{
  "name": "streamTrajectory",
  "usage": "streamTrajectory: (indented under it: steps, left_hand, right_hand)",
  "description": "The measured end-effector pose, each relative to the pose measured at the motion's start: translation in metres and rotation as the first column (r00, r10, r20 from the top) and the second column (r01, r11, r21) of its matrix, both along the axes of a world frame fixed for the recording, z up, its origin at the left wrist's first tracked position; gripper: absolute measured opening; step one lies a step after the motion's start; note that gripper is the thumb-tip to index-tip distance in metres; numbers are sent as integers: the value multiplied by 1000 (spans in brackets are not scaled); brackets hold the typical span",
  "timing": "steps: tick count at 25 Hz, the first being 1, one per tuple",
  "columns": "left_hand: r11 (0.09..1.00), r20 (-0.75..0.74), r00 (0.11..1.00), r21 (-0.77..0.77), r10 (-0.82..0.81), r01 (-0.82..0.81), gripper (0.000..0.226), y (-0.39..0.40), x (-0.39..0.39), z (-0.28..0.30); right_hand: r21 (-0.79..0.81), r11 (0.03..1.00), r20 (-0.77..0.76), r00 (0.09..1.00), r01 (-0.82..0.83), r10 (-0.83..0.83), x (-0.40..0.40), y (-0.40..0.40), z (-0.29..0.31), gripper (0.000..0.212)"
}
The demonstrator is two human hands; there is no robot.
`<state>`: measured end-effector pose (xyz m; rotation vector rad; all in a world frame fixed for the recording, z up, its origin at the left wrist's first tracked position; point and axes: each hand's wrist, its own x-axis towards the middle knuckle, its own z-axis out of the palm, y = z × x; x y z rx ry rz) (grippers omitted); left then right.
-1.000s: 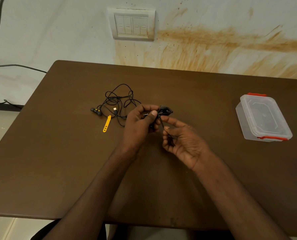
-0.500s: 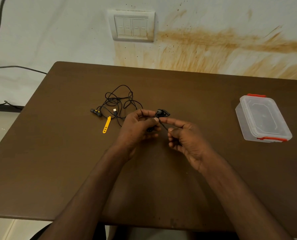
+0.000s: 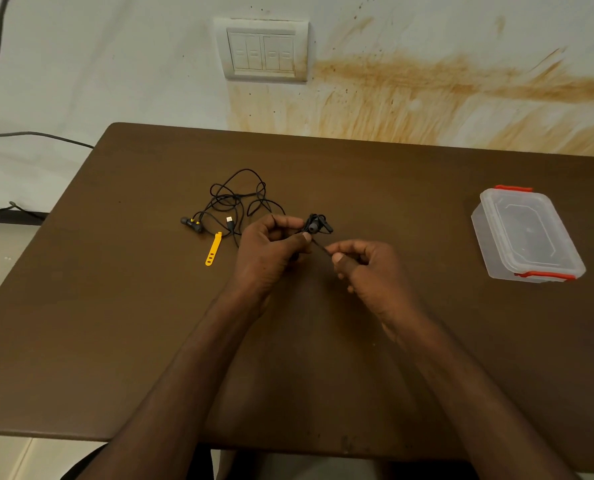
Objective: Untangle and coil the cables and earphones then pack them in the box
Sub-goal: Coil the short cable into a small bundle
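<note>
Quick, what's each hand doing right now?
Left hand: grips the black earphones.
Right hand: pinches the earphone cord.

a small bundle of black earphones sits held above the brown table, well to the left of the clear plastic box with red latches. the box lies lid-on, flat. a tangled black cable pile and a yellow perforated strap lie farther left of the box.
</note>
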<state>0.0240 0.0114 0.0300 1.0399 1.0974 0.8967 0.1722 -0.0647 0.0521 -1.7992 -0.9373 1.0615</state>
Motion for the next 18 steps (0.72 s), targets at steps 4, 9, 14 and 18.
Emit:
streamTrajectory:
  steps: [4,9,14,18]
  left_hand:
    - [985,-64,986,70,-152,156,22,-6,4,-2]
    - [967,-85,969,90,-231,238,21,-12,12,-3]
    - [894,-269,953,377,-143,241,20,-14,14,-3]
    - [816,-368,922,492,-120,303,22,-17,17,-5]
  right_hand:
    - [95,995,35,999,37,-40,14,6,-1,37]
    - [147,986,-106,992,81,-66,16,10,-10,3]
    - [46,990,-215,969,132,-119,20,10,-3,20]
    - [-168,978,-482,855,123,-190,24,9,0,22]
